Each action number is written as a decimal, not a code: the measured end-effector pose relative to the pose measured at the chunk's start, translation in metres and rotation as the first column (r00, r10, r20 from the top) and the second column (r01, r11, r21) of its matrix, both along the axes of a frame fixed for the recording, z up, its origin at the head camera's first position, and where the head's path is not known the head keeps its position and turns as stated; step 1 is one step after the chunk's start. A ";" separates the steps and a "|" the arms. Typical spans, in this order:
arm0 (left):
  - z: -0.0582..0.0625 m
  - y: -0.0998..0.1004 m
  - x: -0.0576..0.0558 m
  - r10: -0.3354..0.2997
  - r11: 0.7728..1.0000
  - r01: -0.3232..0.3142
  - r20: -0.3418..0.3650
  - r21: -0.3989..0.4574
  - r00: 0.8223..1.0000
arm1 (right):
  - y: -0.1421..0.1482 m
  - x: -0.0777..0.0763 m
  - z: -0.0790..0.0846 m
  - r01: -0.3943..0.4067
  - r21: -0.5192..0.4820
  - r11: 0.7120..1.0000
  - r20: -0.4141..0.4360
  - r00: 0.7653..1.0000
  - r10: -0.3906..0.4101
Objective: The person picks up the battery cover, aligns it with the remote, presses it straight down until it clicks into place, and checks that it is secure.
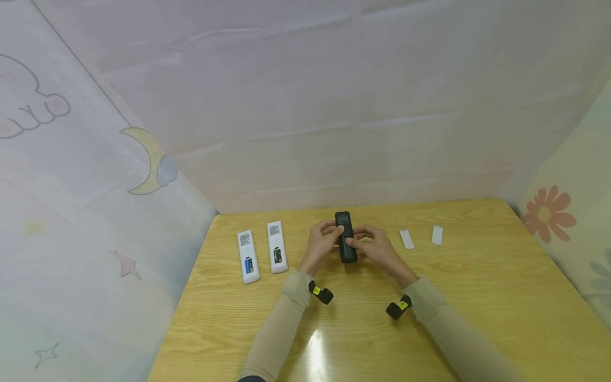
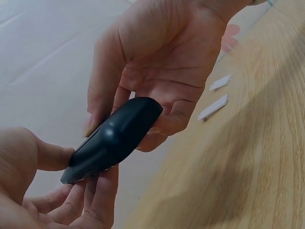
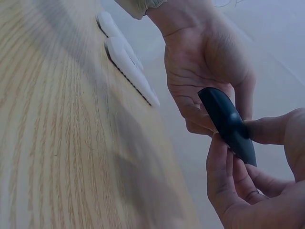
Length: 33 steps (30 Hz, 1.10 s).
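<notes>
A black remote control [image 1: 348, 255] is held up off the table between both hands, its back facing up in the head view. My left hand [image 1: 321, 245] grips its left side, thumb on the back and fingers curled beneath. From the right, my right hand [image 1: 378, 247] pinches it with the thumb on the back, lower down, and fingers underneath. Both wrist views show the dark remote [image 2: 114, 136] edge-on, its back bulging at one end. Its keys face down and are mostly hidden.
Two white remotes, one outer [image 1: 245, 244] and one inner [image 1: 275, 237], lie back up on the left, compartments uncovered. A blue battery [image 1: 249, 265] shows in the outer, a dark battery [image 1: 278, 255] in the inner. Two white covers, near [image 1: 407, 239] and far [image 1: 437, 235], lie right.
</notes>
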State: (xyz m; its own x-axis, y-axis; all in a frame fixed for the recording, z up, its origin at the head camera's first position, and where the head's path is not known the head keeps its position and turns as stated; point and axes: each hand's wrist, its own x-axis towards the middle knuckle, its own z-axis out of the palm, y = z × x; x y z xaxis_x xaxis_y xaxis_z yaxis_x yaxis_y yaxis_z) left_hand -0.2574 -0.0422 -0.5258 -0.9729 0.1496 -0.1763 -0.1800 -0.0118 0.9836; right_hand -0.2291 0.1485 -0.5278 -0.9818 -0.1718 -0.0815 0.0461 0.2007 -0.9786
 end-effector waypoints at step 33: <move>0.007 -0.024 -0.003 -0.066 0.996 0.067 0.020 -0.057 0.998 | -0.013 -0.001 -0.001 -0.010 -0.057 0.998 0.008 1.000 0.010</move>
